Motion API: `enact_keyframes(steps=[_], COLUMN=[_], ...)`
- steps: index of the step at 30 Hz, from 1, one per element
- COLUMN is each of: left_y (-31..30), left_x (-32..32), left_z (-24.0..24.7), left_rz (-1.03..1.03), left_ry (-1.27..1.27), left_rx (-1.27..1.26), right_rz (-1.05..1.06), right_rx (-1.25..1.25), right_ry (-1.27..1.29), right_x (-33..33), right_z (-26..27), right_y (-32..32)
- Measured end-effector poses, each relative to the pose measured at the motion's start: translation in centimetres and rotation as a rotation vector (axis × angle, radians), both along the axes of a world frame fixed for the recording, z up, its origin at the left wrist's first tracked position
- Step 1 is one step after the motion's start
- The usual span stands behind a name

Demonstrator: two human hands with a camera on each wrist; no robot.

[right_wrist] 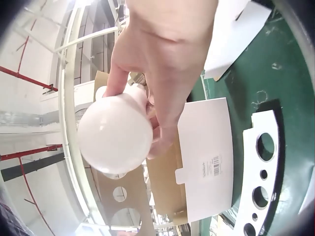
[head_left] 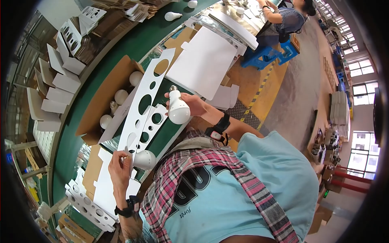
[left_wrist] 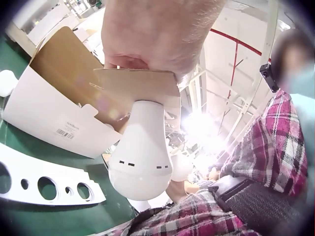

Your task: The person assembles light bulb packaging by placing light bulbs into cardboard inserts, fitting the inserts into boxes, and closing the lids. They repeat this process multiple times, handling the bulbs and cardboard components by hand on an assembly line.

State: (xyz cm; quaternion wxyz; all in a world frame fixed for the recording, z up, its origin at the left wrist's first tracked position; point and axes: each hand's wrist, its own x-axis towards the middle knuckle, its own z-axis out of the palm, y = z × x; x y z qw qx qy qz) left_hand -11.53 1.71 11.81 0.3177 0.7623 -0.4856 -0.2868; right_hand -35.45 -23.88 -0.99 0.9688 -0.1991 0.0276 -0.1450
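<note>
My left hand [head_left: 120,170] grips the near end of a white cardboard insert [head_left: 150,75] with a row of round holes. A white light bulb [head_left: 144,160] sits at that end; in the left wrist view, its body [left_wrist: 140,162] hangs below the brown underside of the cardboard [left_wrist: 133,83]. The left fingertips are mostly hidden behind the card. My right hand [head_left: 193,104] holds another light bulb [head_left: 179,112] by its neck, metal screw base pointing away and round globe towards me. In the right wrist view, thumb and fingers wrap this bulb [right_wrist: 115,135] just above the globe.
Behind the insert stands an open carton [head_left: 101,93] with several bulbs inside. A second holed insert [right_wrist: 251,172] lies on the green table. White flat card [head_left: 206,60] lies beyond my right hand. Folded boxes [head_left: 60,83] line the left. Another person [head_left: 289,20] works at the far end.
</note>
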Motion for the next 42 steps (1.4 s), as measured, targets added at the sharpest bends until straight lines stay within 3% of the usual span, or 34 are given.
enact_keyframes(steps=[9, 12, 13, 16, 20, 21, 25, 28, 31, 34, 35, 38, 39, 42], left_y=[0.4, 0.4, 0.3, 0.0, -1.4, -1.8, -2.7, -2.8, -3.1, -3.2, -3.2, -2.9, -2.9, -2.9], left_x=[0.4, 0.2, 0.1, -0.3, -1.9, -2.3, -2.9, -3.0, -3.0, -3.1, -3.1, -3.1, -3.1, -3.1], left_z=[-1.9, -2.6, -3.0, -4.9, -7.6, -8.2, -10.2, -10.5, -10.6, -10.7, -10.7, -10.8, -10.7, -11.0], left_rz=[-0.021, -0.044, -0.058, -0.135, -0.200, -0.221, -0.313, -0.350, -0.368, -0.389, -0.389, -0.392, -0.396, -0.413], left_ry=[0.010, -0.025, -0.047, -0.140, -0.191, -0.209, -0.288, -0.350, -0.381, -0.433, -0.438, -0.457, -0.468, -0.467], left_rx=[0.005, 0.036, 0.041, -0.015, -0.055, -0.058, -0.054, -0.024, -0.041, -0.067, -0.069, -0.078, -0.085, -0.085], right_rz=[-0.042, -0.208, -0.255, -0.471, -0.498, -0.614, -0.625, -0.626, -0.750, -0.416, -0.048, 0.316, 0.045, -0.441], right_rx=[0.139, -0.231, -0.429, -1.002, -1.195, -1.092, -1.004, -0.696, -1.143, -1.509, -1.492, -1.463, -1.636, -1.775], right_ry=[0.177, 0.391, 0.569, 0.760, 0.952, 0.766, 0.748, 0.630, 0.840, 1.416, 1.425, 1.449, 1.341, 0.884], right_x=[-0.6, -0.3, -0.2, 0.5, 1.1, 1.4, 1.3, 1.4, 0.5, -1.8, -2.8, -2.4, -2.5, -0.8], right_z=[-0.5, -1.6, -1.8, -3.6, -5.1, -8.2, -8.9, -10.1, -11.0, -6.9, -4.1, 1.5, 1.2, 0.3], right_y=[2.1, 2.1, 1.8, 1.4, 1.4, 1.4, 1.7, 1.7, 1.8, 2.7, 2.0, 0.6, 1.1, 0.7])
